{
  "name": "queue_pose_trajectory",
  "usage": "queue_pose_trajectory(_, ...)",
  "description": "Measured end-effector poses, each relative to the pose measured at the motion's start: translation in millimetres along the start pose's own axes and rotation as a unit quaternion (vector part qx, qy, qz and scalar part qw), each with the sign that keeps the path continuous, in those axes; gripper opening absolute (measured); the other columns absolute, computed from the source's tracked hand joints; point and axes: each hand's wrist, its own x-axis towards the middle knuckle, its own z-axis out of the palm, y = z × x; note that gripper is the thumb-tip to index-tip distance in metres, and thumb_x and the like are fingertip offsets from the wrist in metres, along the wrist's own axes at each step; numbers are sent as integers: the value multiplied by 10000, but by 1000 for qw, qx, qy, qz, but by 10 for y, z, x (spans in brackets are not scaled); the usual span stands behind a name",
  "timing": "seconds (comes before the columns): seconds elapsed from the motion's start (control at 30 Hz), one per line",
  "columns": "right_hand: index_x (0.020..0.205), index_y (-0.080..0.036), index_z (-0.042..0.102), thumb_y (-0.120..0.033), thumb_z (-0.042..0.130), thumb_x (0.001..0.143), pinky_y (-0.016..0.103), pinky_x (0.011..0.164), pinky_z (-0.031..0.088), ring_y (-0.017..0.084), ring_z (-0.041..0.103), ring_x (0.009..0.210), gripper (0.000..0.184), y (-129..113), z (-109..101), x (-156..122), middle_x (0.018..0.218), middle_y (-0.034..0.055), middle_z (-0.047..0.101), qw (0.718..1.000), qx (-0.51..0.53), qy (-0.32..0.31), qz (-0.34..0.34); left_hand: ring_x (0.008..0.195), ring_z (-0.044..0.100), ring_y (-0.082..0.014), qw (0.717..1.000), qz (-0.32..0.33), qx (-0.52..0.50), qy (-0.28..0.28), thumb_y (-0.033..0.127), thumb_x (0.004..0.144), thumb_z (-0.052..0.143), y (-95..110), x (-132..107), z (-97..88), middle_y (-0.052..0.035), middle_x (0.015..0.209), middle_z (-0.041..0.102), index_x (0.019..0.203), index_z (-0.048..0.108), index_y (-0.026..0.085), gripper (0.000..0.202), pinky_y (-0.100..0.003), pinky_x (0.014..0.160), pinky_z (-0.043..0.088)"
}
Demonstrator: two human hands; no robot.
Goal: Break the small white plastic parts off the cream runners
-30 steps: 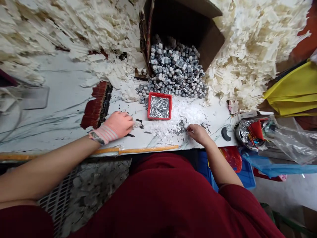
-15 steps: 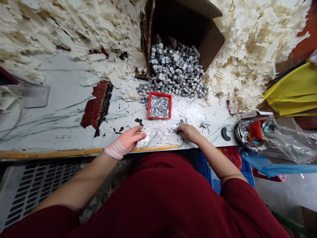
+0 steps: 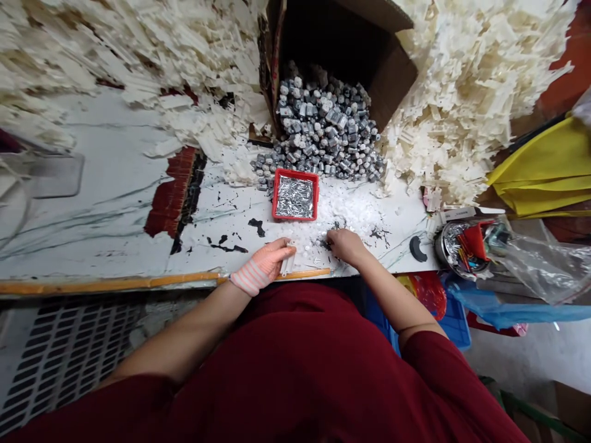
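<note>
Left hand [image 3: 258,268], gloved, lower centre of frame: thumb and fingers pinching a white plastic piece [image 3: 288,263] at the front edge of the table [image 3: 115,237]. Right hand [image 3: 346,247], right of centre: fingertips bunched at the loose white pieces [image 3: 341,210]; whether that grip holds anything cannot be told. Risks: a slack left pinch could drop the piece over the edge; a careless knock could tip the red tray [image 3: 276,200], centre, scattering its metal pins [image 3: 295,198].

On my remote table [image 3: 115,234], loose pieces [image 3: 306,246] lay between left hand [image 3: 262,267] and right hand [image 3: 347,247], tray [image 3: 316,198] behind, carton [image 3: 391,83] beyond.
</note>
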Motion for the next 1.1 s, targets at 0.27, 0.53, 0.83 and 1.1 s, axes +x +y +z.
queue_pose_trajectory(0.27,876,-167,652,-142,524,818,297,770,441,200,598,897,143,-91,-46,-26,924,92,673,987,150,58,-6,501,457,-101,998,43,49,18,353,668,660,-232,176,77,60,566,468,810,537,180,255,-215,462,333)
queue_pose_trajectory(0.53,859,-182,607,-365,532,843,287,741,481,150,606,803,199,-425,-26,-183,881,38,676,866,479,142,-27,559,571,-134,997,71,-9,-14,311,681,666,-226,160,198,45,621,565,846,503,185,264,-244,532,455)
queue_pose_trajectory(0.83,883,-191,581,-332,477,880,332,807,459,186,590,888,176,-505,-7,-252,944,79,658,892,400,206,-39,514,515,-97,998,58,14,-4,280,670,668,-65,15,241,69,566,502,773,489,173,233,-208,494,407)
queue_pose_trajectory(1.1,822,-203,573,-316,479,872,285,693,450,156,559,733,154,-628,110,-299,786,27,620,901,388,192,18,565,587,-141,999,-22,-22,-35,349,658,696,-131,-49,204,53,623,565,830,446,186,344,-275,541,502)
